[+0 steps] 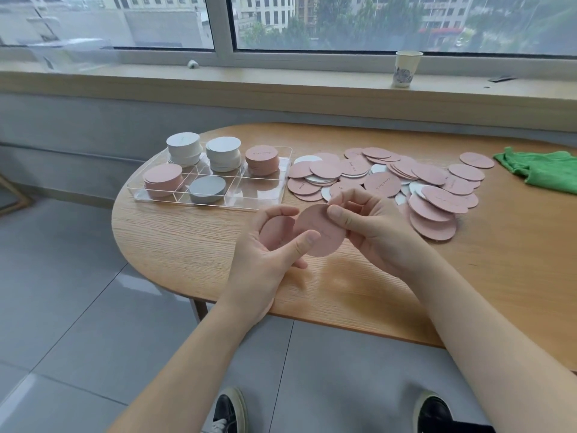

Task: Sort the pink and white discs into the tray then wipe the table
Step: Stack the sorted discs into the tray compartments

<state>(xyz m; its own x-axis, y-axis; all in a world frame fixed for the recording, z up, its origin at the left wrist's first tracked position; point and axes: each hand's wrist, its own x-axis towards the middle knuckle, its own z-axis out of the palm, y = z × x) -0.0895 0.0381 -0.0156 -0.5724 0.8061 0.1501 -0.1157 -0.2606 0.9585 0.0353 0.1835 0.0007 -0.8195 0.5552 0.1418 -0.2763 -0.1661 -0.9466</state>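
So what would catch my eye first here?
Probably the two hands, left and right, holding pink discs over the table's near edge. Behind them sprawls a heap of loose discs, with a clear tray of neat stacks to its left.

Grey daylight comes through a wide window (374,23) with buildings and trees outside. Below it runs a beige sill (218,79) carrying a paper cup (406,68), then a grey wall (78,126). The floor (62,307) is glossy grey tile.
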